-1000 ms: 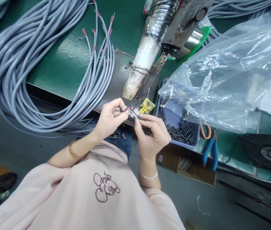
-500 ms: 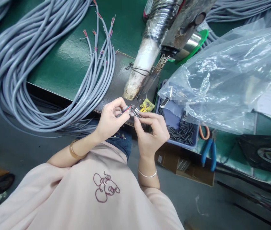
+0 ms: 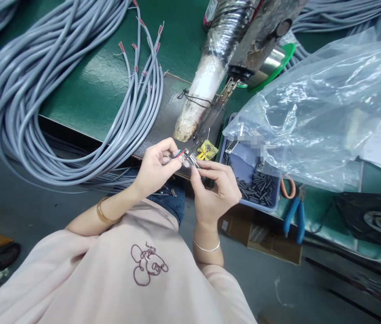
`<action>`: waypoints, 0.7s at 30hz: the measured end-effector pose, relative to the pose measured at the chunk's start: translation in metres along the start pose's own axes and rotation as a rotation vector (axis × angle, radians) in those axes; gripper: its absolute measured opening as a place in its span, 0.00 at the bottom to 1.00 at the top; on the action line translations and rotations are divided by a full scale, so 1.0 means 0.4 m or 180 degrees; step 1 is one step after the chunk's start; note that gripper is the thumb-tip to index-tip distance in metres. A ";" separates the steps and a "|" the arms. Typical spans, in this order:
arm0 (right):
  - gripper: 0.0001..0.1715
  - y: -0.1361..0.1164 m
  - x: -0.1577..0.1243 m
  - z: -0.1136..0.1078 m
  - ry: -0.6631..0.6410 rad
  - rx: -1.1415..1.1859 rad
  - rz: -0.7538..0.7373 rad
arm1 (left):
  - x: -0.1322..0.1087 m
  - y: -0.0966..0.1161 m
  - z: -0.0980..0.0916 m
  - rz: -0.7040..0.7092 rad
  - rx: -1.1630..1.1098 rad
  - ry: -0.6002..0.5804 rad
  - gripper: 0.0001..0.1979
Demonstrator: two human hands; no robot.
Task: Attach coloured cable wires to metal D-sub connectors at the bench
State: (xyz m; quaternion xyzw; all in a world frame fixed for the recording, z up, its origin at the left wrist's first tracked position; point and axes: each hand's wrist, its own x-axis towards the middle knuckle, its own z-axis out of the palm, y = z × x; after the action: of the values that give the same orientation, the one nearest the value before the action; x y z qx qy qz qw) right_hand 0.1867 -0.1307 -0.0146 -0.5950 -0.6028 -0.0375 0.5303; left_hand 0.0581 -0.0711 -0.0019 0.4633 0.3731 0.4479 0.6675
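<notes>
My left hand (image 3: pixel 159 164) pinches thin red and blue wires (image 3: pixel 179 154) between thumb and fingers. Its fingertips nearly meet those of my right hand (image 3: pixel 215 191), which grips a small metal multi-pin connector (image 3: pixel 193 160). The wire ends lie close against the connector; whether they touch its pins is too small to tell. Just above both hands, a soldering iron (image 3: pixel 217 103) slopes down beside a plastic-wrapped stick (image 3: pixel 193 103), its tip near the connector. A crumpled yellow piece (image 3: pixel 208 149) lies beyond my right fingers.
Grey cables (image 3: pixel 18 103) are coiled on the green table (image 3: pixel 85 76) at left. To the right, a blue tray (image 3: pixel 271 208) holds black tubes under a clear plastic bag (image 3: pixel 311 108). Blue-handled pliers (image 3: pixel 294 216) hang at the table edge. A green-rimmed solder spool (image 3: pixel 289 56) stands behind.
My right hand has shifted slightly right, and the connector has turned a little in its fingers. My left hand stays nearly still, holding the wires.
</notes>
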 end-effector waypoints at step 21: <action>0.05 0.001 -0.020 -0.039 -0.0024 0.0312 0.0570 | -0.025 -0.017 -0.023 -0.0827 -0.0353 -0.0203 0.12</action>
State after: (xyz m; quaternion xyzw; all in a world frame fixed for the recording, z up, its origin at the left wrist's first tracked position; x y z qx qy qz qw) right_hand 0.1943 -0.1467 -0.0136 -0.6200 -0.5503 0.0418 0.5577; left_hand 0.0483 -0.0791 -0.0102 0.3875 0.3832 0.3627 0.7559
